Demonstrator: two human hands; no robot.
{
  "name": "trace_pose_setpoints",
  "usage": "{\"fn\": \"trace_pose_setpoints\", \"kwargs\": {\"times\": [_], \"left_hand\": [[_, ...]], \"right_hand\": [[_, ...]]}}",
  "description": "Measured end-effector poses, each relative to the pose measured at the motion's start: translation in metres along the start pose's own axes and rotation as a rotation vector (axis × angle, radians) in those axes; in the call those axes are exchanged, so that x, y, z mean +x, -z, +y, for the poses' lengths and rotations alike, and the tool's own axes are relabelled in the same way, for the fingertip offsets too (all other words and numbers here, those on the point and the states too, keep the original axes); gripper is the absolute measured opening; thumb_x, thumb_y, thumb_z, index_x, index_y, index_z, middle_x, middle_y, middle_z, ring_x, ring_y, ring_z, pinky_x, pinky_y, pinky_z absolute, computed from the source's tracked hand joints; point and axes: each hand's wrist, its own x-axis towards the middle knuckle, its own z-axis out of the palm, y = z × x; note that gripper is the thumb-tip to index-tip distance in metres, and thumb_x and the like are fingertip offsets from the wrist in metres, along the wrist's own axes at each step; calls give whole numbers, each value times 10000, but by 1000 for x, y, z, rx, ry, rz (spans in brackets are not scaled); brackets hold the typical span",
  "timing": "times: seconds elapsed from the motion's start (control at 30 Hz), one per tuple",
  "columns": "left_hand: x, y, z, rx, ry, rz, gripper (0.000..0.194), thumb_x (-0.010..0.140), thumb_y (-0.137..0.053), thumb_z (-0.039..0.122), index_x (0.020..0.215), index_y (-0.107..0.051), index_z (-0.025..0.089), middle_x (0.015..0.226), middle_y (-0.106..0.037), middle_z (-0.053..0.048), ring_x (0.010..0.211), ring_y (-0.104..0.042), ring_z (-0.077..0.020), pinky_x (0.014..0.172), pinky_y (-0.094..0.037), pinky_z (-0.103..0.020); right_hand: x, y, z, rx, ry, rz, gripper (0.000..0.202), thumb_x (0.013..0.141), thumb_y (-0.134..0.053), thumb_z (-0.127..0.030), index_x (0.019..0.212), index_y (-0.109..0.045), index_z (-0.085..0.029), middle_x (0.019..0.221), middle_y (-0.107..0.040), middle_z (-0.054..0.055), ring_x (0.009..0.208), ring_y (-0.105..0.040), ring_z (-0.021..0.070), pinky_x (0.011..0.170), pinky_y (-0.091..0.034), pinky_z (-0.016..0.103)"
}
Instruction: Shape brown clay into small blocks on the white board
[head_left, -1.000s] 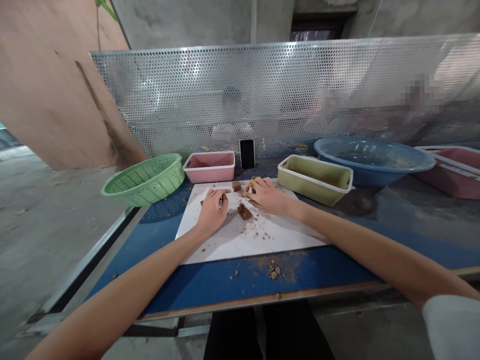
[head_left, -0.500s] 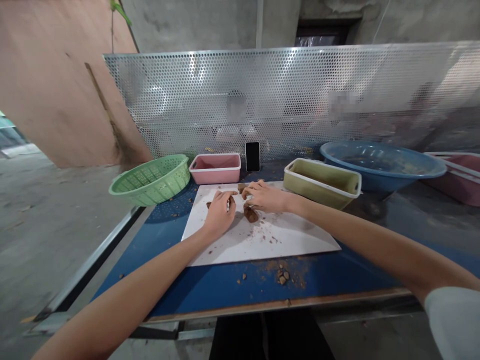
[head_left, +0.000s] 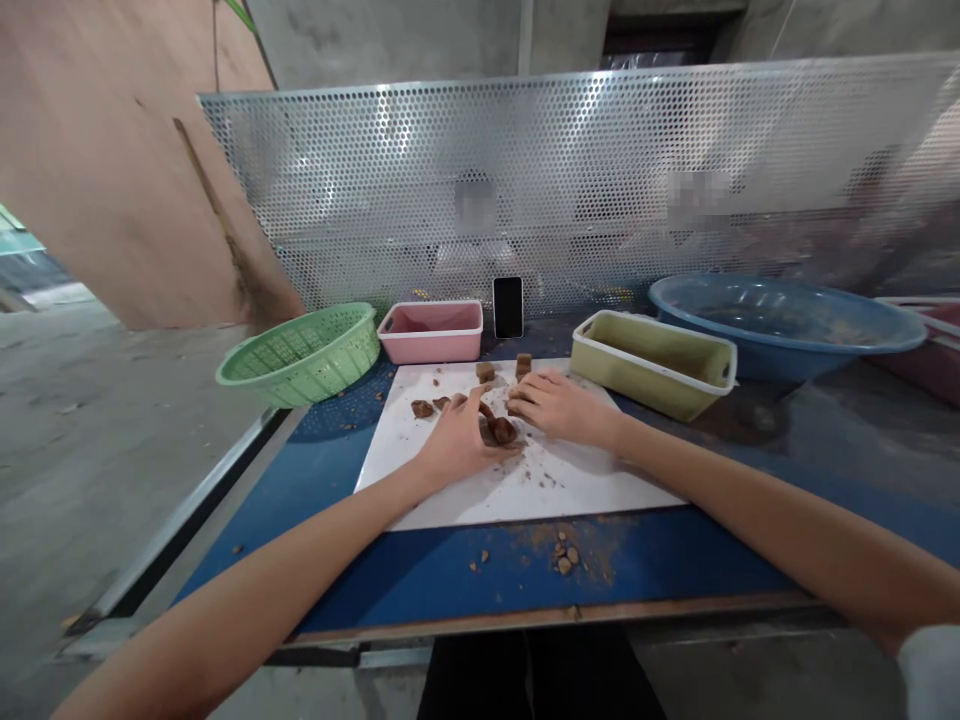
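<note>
My left hand (head_left: 461, 438) reaches over the white board (head_left: 420, 500), its thumb and fingers curved around a dark brown lump (head_left: 502, 430) that rests on the board. My right hand (head_left: 562, 408) is palm down just to the right of the lump, its fingers stretched toward it and slightly bent; what lies under the fingertips is partly hidden. Beyond the fingers, two small brown blocks stand near the board's far edge, a left block (head_left: 485, 372) and a right block (head_left: 523, 365). Left of my left hand lies a smaller brown piece (head_left: 422, 409).
A green basket (head_left: 322, 375), pink bin (head_left: 431, 347), phone (head_left: 508, 308), olive bin (head_left: 645, 380) and blue basin (head_left: 787, 355) line the back of the blue table (head_left: 337, 585). Behind them rises a perforated metal panel (head_left: 420, 200). Brown crumbs (head_left: 566, 558) lie near the front edge.
My left hand has moved right and nearer, around the brown lump. My right hand has shifted right, off the lump, and both brown blocks at the back now show.
</note>
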Motion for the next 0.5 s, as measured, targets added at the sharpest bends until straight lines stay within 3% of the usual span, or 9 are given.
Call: {"fn": "trace_pose_setpoints", "kwargs": {"times": [0.17,0.33,0.5], "left_hand": [[2,-4,0,-26,9,17,864,783,-834,500,1489,-458,175,1066,-729,-112,1100,-624,-365,990,-481,-509],[7,-4,-3,-122,16,4,794,782,-814,420,1453,-473,167,1045,-744,-110,1058,-672,-341,984,-492,-508],[17,5,-16,-367,-32,-160,902,730,-861,393,1494,-429,184,1123,-749,-122,996,-724,-288,928,-534,-445]], "right_hand": [[-3,-10,-5,131,-96,13,266,1080,-444,-138,1188,-683,-176,1084,-722,112,1083,-573,283,980,-362,439],[-4,-14,-11,240,-188,54,197,1100,-474,-210,1145,-664,-178,1070,-702,108,1090,-565,271,992,-368,427],[0,-9,-15,276,-193,25,160,1092,-511,-227,1105,-658,-164,1031,-689,108,1032,-557,271,977,-368,427]]}}
